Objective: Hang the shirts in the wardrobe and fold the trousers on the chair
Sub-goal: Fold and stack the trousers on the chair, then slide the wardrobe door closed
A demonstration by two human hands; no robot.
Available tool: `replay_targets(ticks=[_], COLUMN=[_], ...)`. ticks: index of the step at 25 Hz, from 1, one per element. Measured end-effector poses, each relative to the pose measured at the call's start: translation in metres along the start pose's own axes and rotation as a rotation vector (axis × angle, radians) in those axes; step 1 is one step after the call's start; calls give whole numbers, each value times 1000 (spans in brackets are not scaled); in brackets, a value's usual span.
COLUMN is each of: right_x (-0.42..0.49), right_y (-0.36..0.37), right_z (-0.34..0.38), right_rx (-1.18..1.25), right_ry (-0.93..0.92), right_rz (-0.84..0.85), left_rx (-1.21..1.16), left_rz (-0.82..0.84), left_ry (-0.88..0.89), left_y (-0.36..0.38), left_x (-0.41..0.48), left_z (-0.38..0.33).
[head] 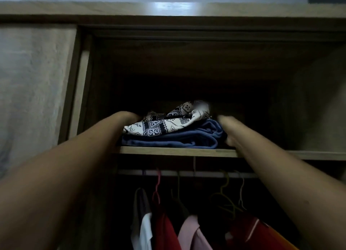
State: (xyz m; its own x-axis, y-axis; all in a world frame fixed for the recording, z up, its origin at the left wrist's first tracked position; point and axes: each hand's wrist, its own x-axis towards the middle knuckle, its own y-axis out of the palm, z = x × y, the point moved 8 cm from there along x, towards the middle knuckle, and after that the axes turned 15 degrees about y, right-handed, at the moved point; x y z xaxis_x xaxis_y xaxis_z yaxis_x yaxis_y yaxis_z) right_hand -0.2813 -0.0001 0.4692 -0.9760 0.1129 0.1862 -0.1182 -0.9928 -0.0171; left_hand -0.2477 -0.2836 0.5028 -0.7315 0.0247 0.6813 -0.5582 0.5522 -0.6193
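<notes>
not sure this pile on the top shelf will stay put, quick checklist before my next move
1. blue folded garment fully on the shelf: ok, just inside the front edge.
2. patterned cloth resting on top of it: ok, but rumpled.
3. left hand grip: cannot tell, fingers hidden behind the cloth.
4. right hand grip: cannot tell, blurred at the pile's side.
5. shirts below on hangers: ok.
</notes>
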Motion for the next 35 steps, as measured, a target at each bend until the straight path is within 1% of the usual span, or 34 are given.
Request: replay_targets(ticks=[1,2,3,4,5,6,7,8,9,11,13,15,17,18,19,20,21,22,24,25,27,29,31,33,35], right_x=[-6,-16,-39,-58,-69,-69,-67,-61,-58,-49,-40,-37,-47,-63,-92,-126,-162,-193,-242,-263,-297,-323,-342,-351,-355], right_y=[-3,-1,10,23,34,38,39,37,37,37,38,38,35,33,34,39,48,63,113,140,187,229,262,288,302], right_z=[10,23,32,34,28,21,17,14,13,7,2,0,3,6,7,-3,-24,-55,-136,-183,-269,-342,-399,-443,-470], right_rx=[-92,-266,-406,-551,-693,-784,-853,-888,-921,-994,-1029,-1061,-1039,-970,-877,-752,-637,-555,-517,-549,-663,-834,-1011,-1185,-1330], right_ry=[-131,-314,-511,-677,-726,-743,-739,-731,-696,-622,-545,-501,-544,-644,-794,-943,-1050,-1098,-1059,-1019,-966,-960,-984,-944,-874], right_rz=[-73,-115,-82,-29,24,27,-9,-37,-40,-36,-33,-58,-126,-193,-253,-290,-282,-212,77,225,432,591,735,863,913], left_rx=[-22,-54,-96,-101,-84,15,148,263,318,324,329,368,407,412,399,366,341,349,436,494,567,562,529,566,597], left_rz=[-32,-89,-132,-129,-59,48,139,168,187,223,261,251,187,127,56,-23,-105,-182,-246,-240,-190,-127,-31,55,98], left_ry=[-8,25,59,113,168,239,281,327,337,312,276,264,332,397,481,562,639,697,704,668,526,384,296,285,307], left_y=[-5,-11,-15,-15,-9,1,11,16,19,26,31,33,29,22,13,2,-9,-16,-17,-9,8,26,47,64,75], left_x=[-4,-9,-18,-24,-35,-47,-56,-64,-64,-57,-52,-49,-57,-67,-83,-107,-136,-169,-238,-272,-332,-377,-409,-430,-440], left_z=[-3,-9,-17,-26,-37,-49,-53,-58,-55,-48,-43,-41,-47,-55,-61,-65,-62,-52,-11,18,76,125,164,193,207])
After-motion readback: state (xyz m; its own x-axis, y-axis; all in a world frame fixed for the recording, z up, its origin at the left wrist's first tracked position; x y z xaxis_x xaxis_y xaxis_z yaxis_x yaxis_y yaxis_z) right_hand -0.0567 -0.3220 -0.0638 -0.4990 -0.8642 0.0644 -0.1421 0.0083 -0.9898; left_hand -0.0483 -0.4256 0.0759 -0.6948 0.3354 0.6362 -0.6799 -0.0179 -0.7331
